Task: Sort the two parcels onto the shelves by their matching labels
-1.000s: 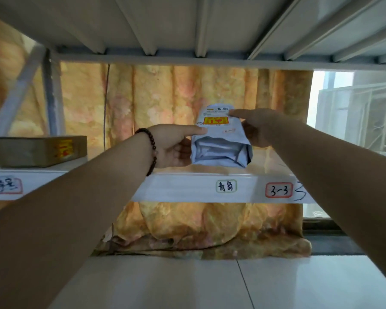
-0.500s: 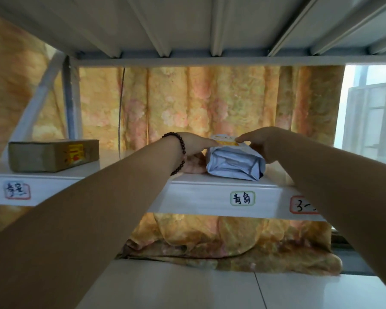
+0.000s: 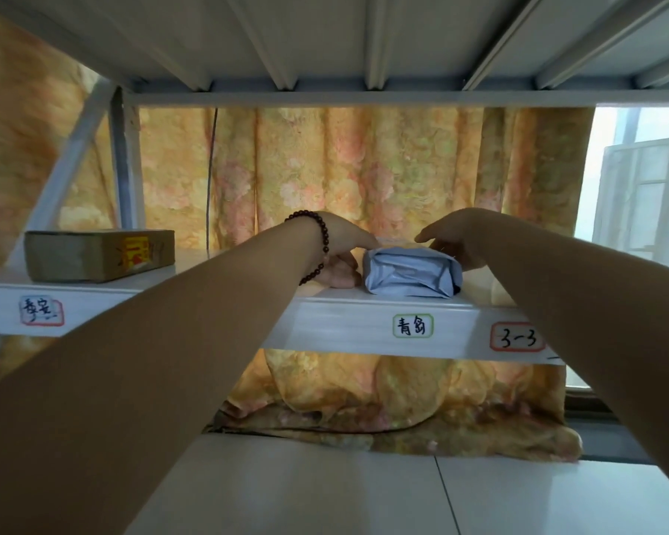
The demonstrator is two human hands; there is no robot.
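Note:
A pale blue plastic mailer parcel [image 3: 412, 274] lies flat on the white shelf [image 3: 217, 322], just above a green-framed handwritten label [image 3: 413, 326]. My left hand [image 3: 340, 252], with a dark bead bracelet on the wrist, holds the parcel's left end with fingers over its top. My right hand [image 3: 454, 241] rests on the parcel's right end and top. A brown cardboard box parcel [image 3: 99, 254] with a yellow and red sticker sits at the shelf's left, above a red and blue framed label [image 3: 41, 311].
A red-framed label reading 3-3 [image 3: 517, 337] is on the shelf edge at right. Another shelf [image 3: 364, 44] hangs close overhead. A yellow floral curtain [image 3: 364, 175] is behind, a window [image 3: 642, 187] at far right, and a white surface [image 3: 364, 496] below.
The blue parcel went from upright in both hands to lying flat on the shelf. Both hands lowered with it and remain on its ends.

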